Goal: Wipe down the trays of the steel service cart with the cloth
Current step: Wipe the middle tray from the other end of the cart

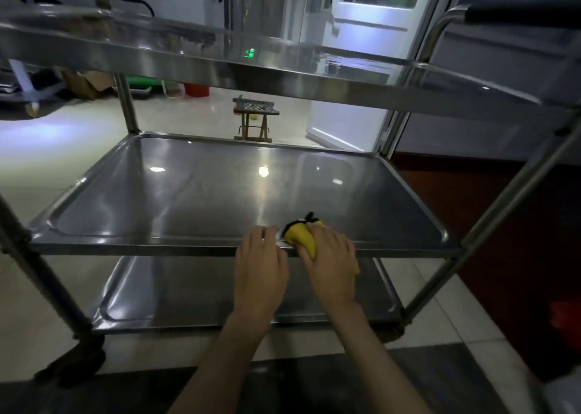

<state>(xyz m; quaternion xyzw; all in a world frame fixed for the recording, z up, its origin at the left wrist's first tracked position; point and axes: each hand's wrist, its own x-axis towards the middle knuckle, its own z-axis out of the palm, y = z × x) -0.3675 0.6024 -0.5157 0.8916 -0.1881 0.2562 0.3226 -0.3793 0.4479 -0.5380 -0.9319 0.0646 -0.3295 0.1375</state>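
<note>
Your right hand grips the bunched yellow cloth against the near rim of the middle tray, a glossy steel rectangle with rounded corners. Your left hand rests beside it, fingers relaxed over the rim.

The room is dim; cool light enters through the far door, ceiling lamps glare off the middle tray, and wide-angle bending blurs the edges.
</note>
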